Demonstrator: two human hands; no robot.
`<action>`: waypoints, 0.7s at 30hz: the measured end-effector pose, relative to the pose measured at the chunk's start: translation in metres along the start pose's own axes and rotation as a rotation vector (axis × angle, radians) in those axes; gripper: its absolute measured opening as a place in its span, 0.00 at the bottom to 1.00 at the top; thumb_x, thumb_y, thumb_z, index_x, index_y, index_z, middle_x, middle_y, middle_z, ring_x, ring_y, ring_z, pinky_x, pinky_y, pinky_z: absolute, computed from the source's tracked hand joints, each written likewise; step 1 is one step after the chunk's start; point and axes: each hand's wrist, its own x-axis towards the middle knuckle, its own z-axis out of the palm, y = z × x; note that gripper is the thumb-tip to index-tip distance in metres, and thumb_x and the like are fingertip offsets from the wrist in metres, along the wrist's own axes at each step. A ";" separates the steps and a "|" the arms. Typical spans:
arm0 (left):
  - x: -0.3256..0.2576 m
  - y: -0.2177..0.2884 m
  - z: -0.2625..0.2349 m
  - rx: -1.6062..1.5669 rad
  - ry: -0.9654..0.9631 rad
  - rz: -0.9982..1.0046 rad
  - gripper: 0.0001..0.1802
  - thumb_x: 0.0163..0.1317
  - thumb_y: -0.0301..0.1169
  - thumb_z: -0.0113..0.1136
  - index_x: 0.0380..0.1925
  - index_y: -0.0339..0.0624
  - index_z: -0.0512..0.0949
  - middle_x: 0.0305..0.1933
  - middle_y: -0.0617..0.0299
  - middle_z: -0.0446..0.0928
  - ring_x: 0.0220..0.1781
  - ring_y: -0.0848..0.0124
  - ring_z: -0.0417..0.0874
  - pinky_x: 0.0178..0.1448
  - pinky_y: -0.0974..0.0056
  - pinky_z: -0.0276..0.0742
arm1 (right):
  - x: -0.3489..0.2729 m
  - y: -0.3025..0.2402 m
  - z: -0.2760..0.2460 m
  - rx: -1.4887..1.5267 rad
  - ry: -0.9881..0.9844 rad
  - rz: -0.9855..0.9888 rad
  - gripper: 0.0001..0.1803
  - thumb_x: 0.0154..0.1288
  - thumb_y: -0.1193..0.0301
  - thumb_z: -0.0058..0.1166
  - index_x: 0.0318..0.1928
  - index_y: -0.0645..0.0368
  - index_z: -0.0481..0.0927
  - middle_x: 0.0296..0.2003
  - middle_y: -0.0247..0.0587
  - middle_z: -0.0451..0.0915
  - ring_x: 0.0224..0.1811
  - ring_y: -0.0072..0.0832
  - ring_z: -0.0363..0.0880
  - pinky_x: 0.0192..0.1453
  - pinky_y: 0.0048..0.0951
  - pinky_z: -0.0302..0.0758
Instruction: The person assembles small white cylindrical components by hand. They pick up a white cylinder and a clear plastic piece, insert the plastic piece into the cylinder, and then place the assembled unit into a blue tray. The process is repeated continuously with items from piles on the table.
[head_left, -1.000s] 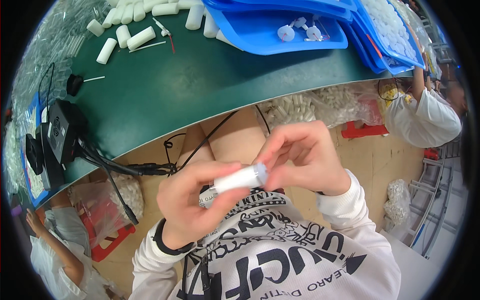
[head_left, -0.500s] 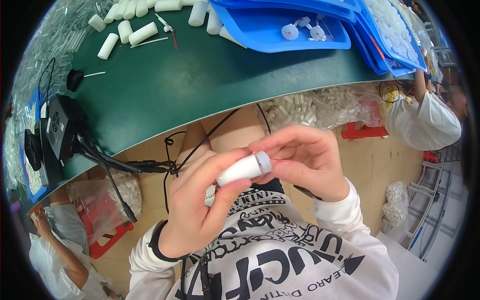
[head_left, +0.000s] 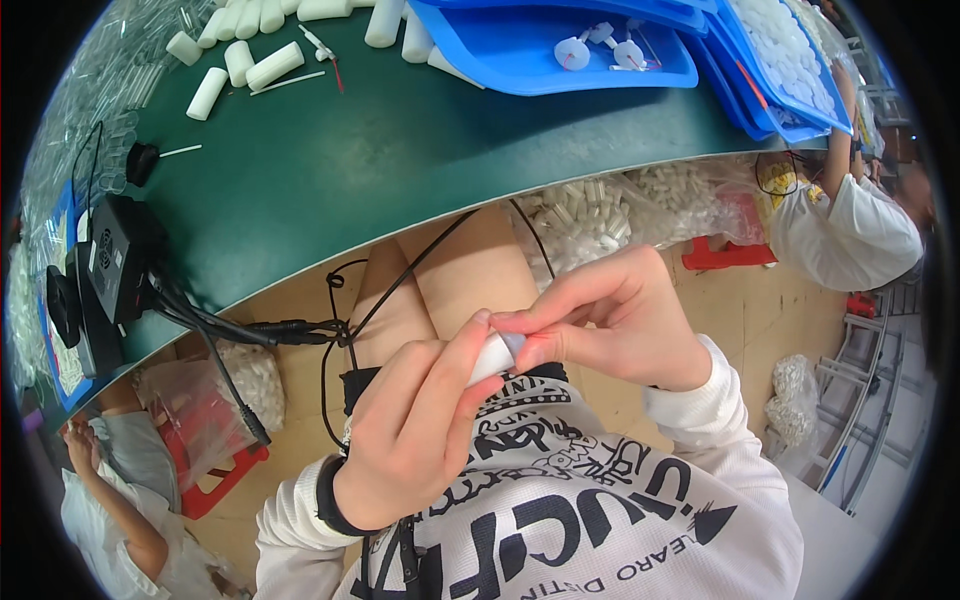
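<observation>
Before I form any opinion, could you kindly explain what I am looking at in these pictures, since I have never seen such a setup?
Of course. There is no machine arm here, only a person's two bare hands. Every picture comes from the left one of two wide fisheye cameras worn on the head, looking down, so straight edges bend near the rim.

The left hand holds a white cylinder, while the right hand pinches its pale end.

On the green table lie loose white cylinders and a black box with cables. A blue tray there holds small white parts with red wires.
</observation>
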 end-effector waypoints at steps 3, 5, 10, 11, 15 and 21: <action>0.005 -0.002 -0.005 -0.102 -0.099 -0.078 0.18 0.54 0.21 0.59 0.46 0.29 0.72 0.35 0.50 0.75 0.31 0.63 0.77 0.34 0.67 0.72 | 0.006 0.008 -0.002 0.092 -0.007 -0.022 0.08 0.51 0.81 0.61 0.34 0.69 0.81 0.28 0.42 0.82 0.30 0.19 0.80 0.34 0.17 0.77; 0.009 -0.007 -0.005 -0.433 -0.170 -0.298 0.15 0.58 0.23 0.54 0.46 0.29 0.71 0.38 0.50 0.77 0.36 0.64 0.79 0.39 0.67 0.73 | 0.011 0.019 0.000 0.159 0.032 -0.030 0.08 0.52 0.80 0.61 0.34 0.69 0.80 0.26 0.40 0.81 0.28 0.17 0.79 0.32 0.16 0.75; 0.007 -0.044 0.005 -1.065 -0.184 -0.732 0.13 0.68 0.32 0.41 0.43 0.33 0.69 0.47 0.51 0.77 0.48 0.71 0.76 0.55 0.66 0.67 | 0.022 0.059 0.024 0.269 0.427 -0.119 0.06 0.62 0.74 0.53 0.34 0.65 0.76 0.22 0.31 0.75 0.22 0.13 0.71 0.26 0.13 0.66; 0.007 -0.048 0.005 -1.039 -0.159 -0.708 0.13 0.68 0.32 0.40 0.43 0.33 0.69 0.48 0.50 0.77 0.49 0.71 0.76 0.55 0.66 0.67 | 0.021 0.067 0.027 0.324 0.511 -0.125 0.07 0.64 0.73 0.51 0.33 0.65 0.76 0.22 0.30 0.75 0.22 0.12 0.70 0.25 0.13 0.65; 0.016 -0.048 0.015 -0.990 -0.029 -0.735 0.13 0.68 0.31 0.39 0.45 0.33 0.67 0.50 0.48 0.76 0.37 0.77 0.75 0.43 0.71 0.69 | 0.014 0.081 0.051 0.098 0.289 0.039 0.16 0.70 0.64 0.42 0.34 0.65 0.74 0.21 0.30 0.72 0.20 0.13 0.67 0.23 0.20 0.64; 0.017 -0.052 0.014 -1.058 -0.026 -0.769 0.15 0.68 0.31 0.40 0.50 0.32 0.64 0.53 0.48 0.74 0.27 0.82 0.71 0.31 0.78 0.67 | 0.025 0.070 0.076 0.217 0.281 0.042 0.19 0.71 0.60 0.37 0.34 0.64 0.74 0.19 0.30 0.70 0.20 0.15 0.68 0.24 0.20 0.66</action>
